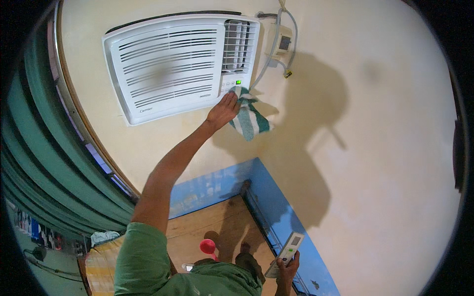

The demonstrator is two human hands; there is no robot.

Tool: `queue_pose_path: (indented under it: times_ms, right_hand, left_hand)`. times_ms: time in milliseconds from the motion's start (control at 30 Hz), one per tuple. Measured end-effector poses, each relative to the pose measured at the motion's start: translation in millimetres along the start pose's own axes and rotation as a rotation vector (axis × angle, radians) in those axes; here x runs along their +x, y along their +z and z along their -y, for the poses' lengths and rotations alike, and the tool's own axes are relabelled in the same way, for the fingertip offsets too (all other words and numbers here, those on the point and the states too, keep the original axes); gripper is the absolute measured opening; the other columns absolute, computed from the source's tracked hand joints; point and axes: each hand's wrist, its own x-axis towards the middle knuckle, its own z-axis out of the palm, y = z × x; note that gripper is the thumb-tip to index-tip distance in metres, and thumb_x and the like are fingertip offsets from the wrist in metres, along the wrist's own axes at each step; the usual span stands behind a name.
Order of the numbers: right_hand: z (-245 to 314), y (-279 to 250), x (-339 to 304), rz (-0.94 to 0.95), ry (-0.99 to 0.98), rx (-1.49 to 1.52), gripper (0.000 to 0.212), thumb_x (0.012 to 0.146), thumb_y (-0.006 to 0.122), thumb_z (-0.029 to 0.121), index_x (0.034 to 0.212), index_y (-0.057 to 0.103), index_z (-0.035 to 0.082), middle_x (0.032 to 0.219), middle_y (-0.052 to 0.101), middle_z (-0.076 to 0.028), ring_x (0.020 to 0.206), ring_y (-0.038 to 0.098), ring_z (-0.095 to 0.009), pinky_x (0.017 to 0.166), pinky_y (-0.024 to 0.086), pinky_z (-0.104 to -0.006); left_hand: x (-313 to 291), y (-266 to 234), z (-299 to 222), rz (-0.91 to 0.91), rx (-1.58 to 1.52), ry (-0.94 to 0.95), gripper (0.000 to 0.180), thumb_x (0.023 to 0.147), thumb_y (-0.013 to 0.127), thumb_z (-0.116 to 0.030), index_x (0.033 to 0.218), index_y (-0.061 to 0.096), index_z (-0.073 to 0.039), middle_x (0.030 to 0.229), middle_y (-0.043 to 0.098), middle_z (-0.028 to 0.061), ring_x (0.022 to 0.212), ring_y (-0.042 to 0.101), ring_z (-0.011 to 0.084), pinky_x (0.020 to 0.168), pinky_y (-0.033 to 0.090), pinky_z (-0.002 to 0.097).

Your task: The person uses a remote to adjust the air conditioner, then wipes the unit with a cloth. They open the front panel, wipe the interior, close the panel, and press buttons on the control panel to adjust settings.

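Note:
A white window air conditioner (165, 106) is set in the wall, with slatted vents and a lit green display. My left arm reaches up to its lower right corner. There my left hand (224, 109) presses a green-and-white striped cloth (249, 121) against the edge just below the control buttons, with its fingers closed on the cloth and the rest hanging down. Low on the right, my right hand (288, 272) is wrapped round a pale remote control (286, 254), its small screen and buttons facing up.
A wall outlet box (281, 42) with grey cables hangs right of the unit. Green curtains (54, 148) cover the window at left. A red dipper (208, 245) is near my feet on the wooden floor (197, 227). Blue trim runs along the lower wall.

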Motion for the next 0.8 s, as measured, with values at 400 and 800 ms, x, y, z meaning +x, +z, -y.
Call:
queue_pose_path:
  times_ms: [400,800]
  right_hand:
    - [-8,32,25,0.133,0.000,0.113,0.066,0.078,0.080,0.026,0.128,0.046,0.002,0.098,0.061,-0.007,0.089,0.061,-0.018,0.079,0.051,-0.0348]
    - [10,34,7,0.146,-0.191,0.055,0.074,0.078,0.081,0.039,0.131,0.046,0.001,0.107,0.060,-0.009,0.096,0.061,-0.020,0.083,0.051,-0.0371]
  left_hand:
    - [-247,-83,62,-0.561,-0.169,-0.768,0.047,0.095,0.044,0.002,0.142,0.042,0.001,0.134,0.051,0.0258,0.123,0.047,0.0470,0.105,0.037,0.0549]
    - [-75,-23,-29,-0.359,-0.431,-0.331,0.034,0.097,0.043,-0.013,0.127,0.055,-0.002,0.127,0.053,0.0214,0.118,0.048,0.0401,0.103,0.036,0.0483]
